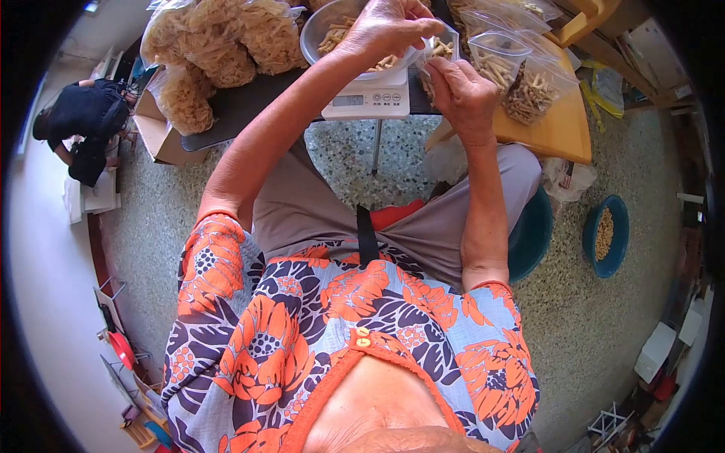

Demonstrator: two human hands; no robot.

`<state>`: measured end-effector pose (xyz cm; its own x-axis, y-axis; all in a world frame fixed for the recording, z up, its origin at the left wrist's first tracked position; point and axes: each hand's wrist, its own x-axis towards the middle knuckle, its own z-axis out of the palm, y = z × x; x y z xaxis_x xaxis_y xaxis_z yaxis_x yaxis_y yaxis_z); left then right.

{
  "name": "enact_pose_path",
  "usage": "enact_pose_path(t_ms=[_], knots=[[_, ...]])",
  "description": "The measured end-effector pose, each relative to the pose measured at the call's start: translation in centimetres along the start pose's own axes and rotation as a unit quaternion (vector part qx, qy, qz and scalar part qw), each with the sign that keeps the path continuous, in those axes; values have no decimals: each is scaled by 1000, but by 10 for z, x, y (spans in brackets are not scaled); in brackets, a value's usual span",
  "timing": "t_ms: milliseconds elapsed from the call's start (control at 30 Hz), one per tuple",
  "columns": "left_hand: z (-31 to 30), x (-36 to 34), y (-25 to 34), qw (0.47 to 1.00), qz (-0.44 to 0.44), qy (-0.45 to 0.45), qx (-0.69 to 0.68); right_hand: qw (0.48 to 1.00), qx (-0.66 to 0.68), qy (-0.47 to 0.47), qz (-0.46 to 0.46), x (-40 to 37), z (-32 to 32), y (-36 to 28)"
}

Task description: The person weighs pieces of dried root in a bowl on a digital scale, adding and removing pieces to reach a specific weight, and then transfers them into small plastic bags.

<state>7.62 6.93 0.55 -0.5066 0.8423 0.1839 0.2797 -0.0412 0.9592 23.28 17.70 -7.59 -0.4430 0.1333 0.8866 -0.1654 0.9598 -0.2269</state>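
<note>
A small clear plastic bag [442, 50] with short tan stick-like pieces in it is held up between my hands. My left hand [387, 32] reaches across a bowl and pinches the bag's upper edge. My right hand [462, 92] has its fingers closed on the bag's near side; its lower part is partly hidden behind them. Beneath my left forearm, a metal bowl [308, 44] of similar pieces rests on a white digital scale [396, 106] with a lit display.
Filled clear bags [226, 38] crowd the dark table's left side. More bags of sticks [529, 94] lie on a wooden surface [566, 136] at right. A teal basin [615, 260] with tan contents stands on the floor; another basin [532, 245] is by my right knee. A person [83, 124] bends over at far left.
</note>
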Motion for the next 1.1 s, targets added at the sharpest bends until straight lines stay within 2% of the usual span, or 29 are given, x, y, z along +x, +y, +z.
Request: enact_pose_path(t_ms=[33,67,133,167,200,300,367,400,467,500,667,833,933,1100], knots=[[-1,3,1,999,46,1,2,1000,-4,1,1,-1,0,0],[-8,2,1,1000,-8,5,-13,1000,-7,2,2,-1,0,0],[-22,7,-1,998,11,53,-16,1000,-5,1,0,-2,-1,1],[-35,6,-1,997,7,56,-60,1000,-7,1,-3,-1,-1,1],[-45,6,1,995,39,85,18,1000,-2,3,-4,-1,0,0],[-71,5,1,990,22,103,90,1000,7,10,-2,0,1,-1],[-83,1,-8,945,133,79,290,1000,0,2,1,1,0,-2],[-80,-2,-7,944,133,80,290,1000,0,1,0,0,0,-3],[-74,-11,-7,911,71,66,400,1000,1,-2,6,0,0,-3],[-77,-7,-21,886,103,69,446,1000,1,-3,5,0,0,-3],[-68,1,-40,850,131,73,505,1000,2,1,1,1,0,-3],[-60,5,-39,795,78,44,600,1000,-5,-7,5,1,-2,-3],[-60,5,-40,785,109,40,609,1000,-2,-5,6,0,-1,-1],[-55,7,-40,771,98,52,627,1000,7,5,-1,1,-1,-1]])
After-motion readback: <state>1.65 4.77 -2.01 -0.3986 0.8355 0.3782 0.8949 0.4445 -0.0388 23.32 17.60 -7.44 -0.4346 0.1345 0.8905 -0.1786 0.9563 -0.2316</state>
